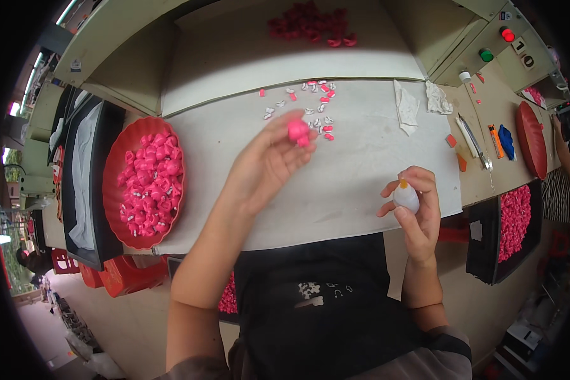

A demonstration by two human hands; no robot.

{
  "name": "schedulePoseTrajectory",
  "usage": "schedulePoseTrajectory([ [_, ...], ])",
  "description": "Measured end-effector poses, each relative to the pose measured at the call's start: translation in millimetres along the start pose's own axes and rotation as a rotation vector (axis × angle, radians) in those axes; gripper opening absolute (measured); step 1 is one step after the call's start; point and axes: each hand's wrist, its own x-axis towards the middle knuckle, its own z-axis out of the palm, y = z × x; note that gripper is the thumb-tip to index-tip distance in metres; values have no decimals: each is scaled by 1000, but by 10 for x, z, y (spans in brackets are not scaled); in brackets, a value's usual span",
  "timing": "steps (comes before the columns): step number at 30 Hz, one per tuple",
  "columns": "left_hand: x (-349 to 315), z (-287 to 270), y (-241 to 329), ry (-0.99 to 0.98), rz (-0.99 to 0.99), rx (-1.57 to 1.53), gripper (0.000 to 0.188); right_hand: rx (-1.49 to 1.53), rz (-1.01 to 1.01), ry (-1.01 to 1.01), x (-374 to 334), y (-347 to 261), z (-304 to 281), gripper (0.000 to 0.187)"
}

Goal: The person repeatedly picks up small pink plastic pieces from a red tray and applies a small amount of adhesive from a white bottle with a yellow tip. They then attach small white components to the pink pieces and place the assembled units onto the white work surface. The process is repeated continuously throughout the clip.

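My left hand [259, 168] is raised over the middle of the white work sheet [348, 196]. Between its thumb and fingers sits a small rounded pink plastic part [298, 131], slightly blurred. To the right, my right hand [422, 212] has its fingers wrapped round a small white squeeze bottle [406, 199], whose yellow tip points up. Beyond my left hand lie several small white-and-black pieces [318, 121] and small pink pieces [325, 99], scattered on the sheet.
At the left, a red scalloped bowl [112, 206] holds many pink parts, beside a black tray [98, 250]. More pink parts [310, 24] lie inside the pale machine housing ahead. Crumpled tissue [406, 107], tweezers [481, 149] and an orange tube [495, 140] rest at the right.
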Motion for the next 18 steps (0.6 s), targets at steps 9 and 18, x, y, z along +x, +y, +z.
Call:
schedulePoseTrajectory([
  [9,-910,-73,-546,110,250,397,34,170,-238,123,-81,-134,360,37],
  [18,-1087,-152,-607,102,492,735,29,-344,-574,-186,-232,-279,564,44],
])
